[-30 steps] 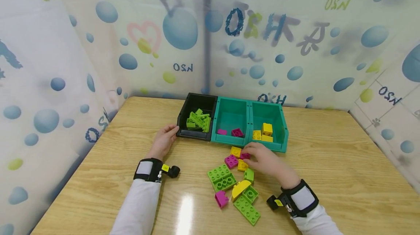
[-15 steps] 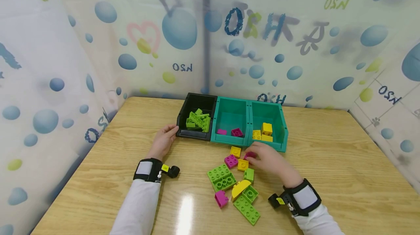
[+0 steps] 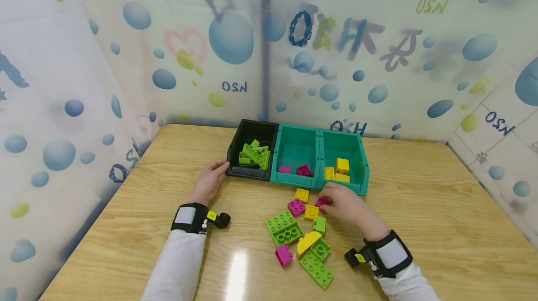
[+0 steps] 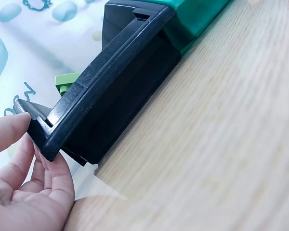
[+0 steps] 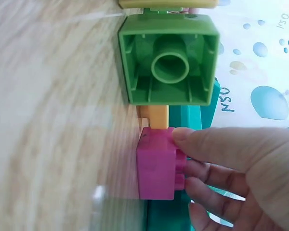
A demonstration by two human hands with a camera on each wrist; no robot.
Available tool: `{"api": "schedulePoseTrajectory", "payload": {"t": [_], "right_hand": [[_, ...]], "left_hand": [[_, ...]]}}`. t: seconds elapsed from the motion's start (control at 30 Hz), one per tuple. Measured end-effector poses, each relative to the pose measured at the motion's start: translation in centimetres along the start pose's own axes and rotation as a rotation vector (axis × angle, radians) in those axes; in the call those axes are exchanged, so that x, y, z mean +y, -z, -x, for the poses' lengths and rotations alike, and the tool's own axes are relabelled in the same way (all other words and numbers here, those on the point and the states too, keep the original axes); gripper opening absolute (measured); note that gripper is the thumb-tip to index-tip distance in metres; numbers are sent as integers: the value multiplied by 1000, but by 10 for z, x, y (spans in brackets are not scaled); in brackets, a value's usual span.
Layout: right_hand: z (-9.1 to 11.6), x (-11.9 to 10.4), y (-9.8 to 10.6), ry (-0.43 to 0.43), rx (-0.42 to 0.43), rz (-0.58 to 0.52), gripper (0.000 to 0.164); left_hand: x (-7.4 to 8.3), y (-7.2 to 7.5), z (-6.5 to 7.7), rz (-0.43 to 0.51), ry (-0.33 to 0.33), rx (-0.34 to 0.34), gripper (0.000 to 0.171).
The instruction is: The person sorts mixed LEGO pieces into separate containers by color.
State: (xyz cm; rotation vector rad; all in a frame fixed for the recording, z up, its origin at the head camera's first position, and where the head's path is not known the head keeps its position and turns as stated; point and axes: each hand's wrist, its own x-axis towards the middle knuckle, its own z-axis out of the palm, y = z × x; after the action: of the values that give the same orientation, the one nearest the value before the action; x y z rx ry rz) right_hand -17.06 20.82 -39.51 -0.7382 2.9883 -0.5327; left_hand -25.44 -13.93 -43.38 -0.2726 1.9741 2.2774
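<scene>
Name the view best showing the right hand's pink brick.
Right wrist view: the pink brick appears large, its side and some studs visible. The head view shows it small, partly behind fingers; left wrist doesn't show it.

The magenta brick (image 5: 156, 166) is pinched, studs up.

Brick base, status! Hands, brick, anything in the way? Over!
Left hand gripping black bin at corner. Right hand pinching magenta brick. Yellow brick close by; front wall of rightmost teal bin beyond.
</scene>
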Motion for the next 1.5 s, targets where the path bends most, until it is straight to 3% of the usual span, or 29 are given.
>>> {"api": "schedulePoseTrajectory", "payload": {"t": [0.2, 0.47, 1.5], "right_hand": [[1, -1, 2, 5, 28, 55, 10], [4, -6, 5, -64, -29, 36, 16], [5, -13, 5, -152, -70, 47, 21]], "left_hand": [[0, 0, -1, -9, -1, 1, 27], [-1, 1, 0, 7, -2, -2, 22], [-1, 1, -2, -5, -3, 2, 24]]}}
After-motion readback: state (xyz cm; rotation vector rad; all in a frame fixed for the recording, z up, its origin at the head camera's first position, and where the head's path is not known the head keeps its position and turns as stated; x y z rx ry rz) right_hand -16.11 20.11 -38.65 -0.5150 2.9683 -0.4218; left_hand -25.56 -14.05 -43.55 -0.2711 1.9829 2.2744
